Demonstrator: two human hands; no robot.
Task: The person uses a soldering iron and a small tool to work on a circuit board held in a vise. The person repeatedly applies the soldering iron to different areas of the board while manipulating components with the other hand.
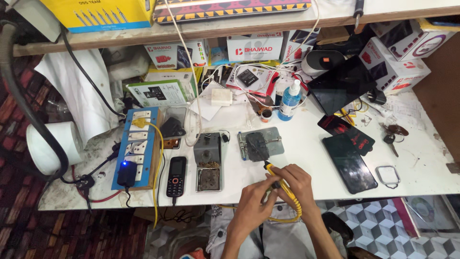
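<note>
My right hand [298,184] grips a yellow-handled soldering iron [282,184] whose dark tip points up toward a dark phone board [257,146] clamped on a grey metal holder [275,140]. My left hand [252,201] rests against the iron's handle just below the right hand, its fingers closed on it. Both hands sit at the front edge of the white worktable [311,158]. The iron's yellow cable curls down past my wrists.
A grey soldering stand [208,162], a small black keypad phone [176,176] and a blue power strip [135,148] lie to the left. A black smartphone [349,163], a red-and-black back cover [349,132], keys [392,134] and a blue liquid bottle [290,100] lie right and behind. Boxes fill the back.
</note>
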